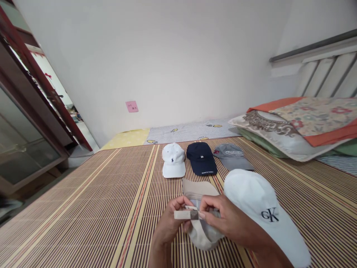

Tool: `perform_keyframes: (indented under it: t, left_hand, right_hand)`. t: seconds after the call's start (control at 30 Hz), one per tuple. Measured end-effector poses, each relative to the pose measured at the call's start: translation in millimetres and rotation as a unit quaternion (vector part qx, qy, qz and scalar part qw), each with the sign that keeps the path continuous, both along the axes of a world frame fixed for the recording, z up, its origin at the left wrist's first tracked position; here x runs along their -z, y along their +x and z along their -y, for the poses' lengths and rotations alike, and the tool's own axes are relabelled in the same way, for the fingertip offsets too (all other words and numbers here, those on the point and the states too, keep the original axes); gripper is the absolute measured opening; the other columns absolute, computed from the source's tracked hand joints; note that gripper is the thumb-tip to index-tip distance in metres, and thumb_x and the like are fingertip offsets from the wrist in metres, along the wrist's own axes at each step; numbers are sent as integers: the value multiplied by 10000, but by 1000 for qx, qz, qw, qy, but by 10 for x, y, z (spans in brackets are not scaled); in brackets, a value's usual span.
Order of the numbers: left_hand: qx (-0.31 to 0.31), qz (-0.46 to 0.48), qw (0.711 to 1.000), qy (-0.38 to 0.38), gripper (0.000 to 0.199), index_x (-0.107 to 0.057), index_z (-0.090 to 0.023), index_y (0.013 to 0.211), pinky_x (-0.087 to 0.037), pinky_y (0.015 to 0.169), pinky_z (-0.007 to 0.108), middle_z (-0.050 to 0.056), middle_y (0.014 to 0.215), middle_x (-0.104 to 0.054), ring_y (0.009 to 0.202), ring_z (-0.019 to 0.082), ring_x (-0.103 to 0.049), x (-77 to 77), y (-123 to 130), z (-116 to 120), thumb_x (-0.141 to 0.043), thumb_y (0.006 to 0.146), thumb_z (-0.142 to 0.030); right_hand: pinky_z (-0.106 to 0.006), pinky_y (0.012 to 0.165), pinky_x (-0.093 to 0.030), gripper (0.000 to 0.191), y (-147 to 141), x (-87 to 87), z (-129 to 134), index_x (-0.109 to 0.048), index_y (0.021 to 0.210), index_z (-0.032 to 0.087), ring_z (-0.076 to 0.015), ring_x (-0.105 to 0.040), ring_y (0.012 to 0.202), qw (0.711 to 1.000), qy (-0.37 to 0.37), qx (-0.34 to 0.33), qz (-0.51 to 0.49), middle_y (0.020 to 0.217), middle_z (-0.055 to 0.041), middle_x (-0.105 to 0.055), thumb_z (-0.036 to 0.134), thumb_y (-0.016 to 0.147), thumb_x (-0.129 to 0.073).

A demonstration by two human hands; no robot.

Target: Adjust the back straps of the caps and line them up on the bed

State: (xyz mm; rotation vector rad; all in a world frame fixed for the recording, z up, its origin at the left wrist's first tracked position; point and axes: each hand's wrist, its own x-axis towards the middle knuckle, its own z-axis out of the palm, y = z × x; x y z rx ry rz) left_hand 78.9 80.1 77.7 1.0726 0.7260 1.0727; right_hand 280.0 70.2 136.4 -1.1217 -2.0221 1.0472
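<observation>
A beige cap (pixel 205 238) lies upside down on the striped mat, its brim pointing away from me. Both my hands are at its back strap (pixel 182 214). My left hand (pixel 173 216) pinches the strap's left part between thumb and fingers. My right hand (pixel 220 214) has its fingers closed on the strap's right part, near a small grey patch. Just right of my right arm rests a large white cap (pixel 251 190) with dark letters. Beyond the beige cap stand a white cap (pixel 173 160), a navy cap (pixel 201 158) and a grey cap (pixel 232 156) in a row.
The striped bamboo mat (pixel 106 208) spreads over the bed. Pillows with a floral, orange-edged cover (pixel 320 119) are piled at the right, near a radiator (pixel 329 76). A white wall (pixel 167 67) rises behind. On the left is a glass-fronted cabinet (pixel 25 137) beside a doorway.
</observation>
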Motion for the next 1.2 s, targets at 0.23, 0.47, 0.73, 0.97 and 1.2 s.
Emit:
perform_keyframes:
  t: [0.23, 0.47, 0.73, 0.97, 1.2]
  left_hand:
    - [-1, -4, 1000, 4, 380, -656, -156, 752, -277, 411, 183, -54, 528, -570, 375, 42, -389, -30, -1, 8, -919, 694, -424]
    - [12, -11, 1000, 5, 397, -657, -158, 761, -223, 412, 192, -67, 477, -537, 359, 42, -354, -6, -54, -15, -908, 703, -460]
    - [12, 6, 1000, 0, 385, -636, -159, 768, -167, 414, 195, -79, 500, -522, 368, 27, -321, 35, -117, -38, -895, 736, -443]
    - [26, 5, 1000, 5, 340, -642, -158, 776, -177, 411, 196, -71, 513, -547, 366, 25, -327, 52, -137, -35, -877, 766, -404]
    - [11, 27, 1000, -5, 367, -647, -155, 782, -170, 409, 197, -78, 510, -533, 370, 23, -331, 84, -125, -51, -904, 725, -411]
  right_hand:
    - [-273, 623, -320, 188, -21, -36, 4, -586, 735, 203, -135, -458, 678, 999, -21, -20, -17, 686, 52, -516, 243, 918, -596]
    - [-273, 636, -374, 343, 77, -29, -46, -647, 810, 197, -155, -512, 708, 999, -19, -15, -47, 746, 13, -589, 433, 1024, -521]
    - [-293, 748, -440, 196, 307, 1, -114, -752, 908, 198, -197, -615, 837, 999, -29, -37, -21, 887, -24, -729, 310, 950, -597]
    - [-284, 716, -450, 128, 246, 38, -143, -719, 839, 188, -182, -631, 778, 996, -55, -32, -61, 805, -14, -716, 185, 861, -593]
    - [-289, 704, -440, 193, 230, 76, -161, -703, 850, 182, -179, -617, 755, 996, -44, -43, -61, 791, -19, -700, 305, 941, -587]
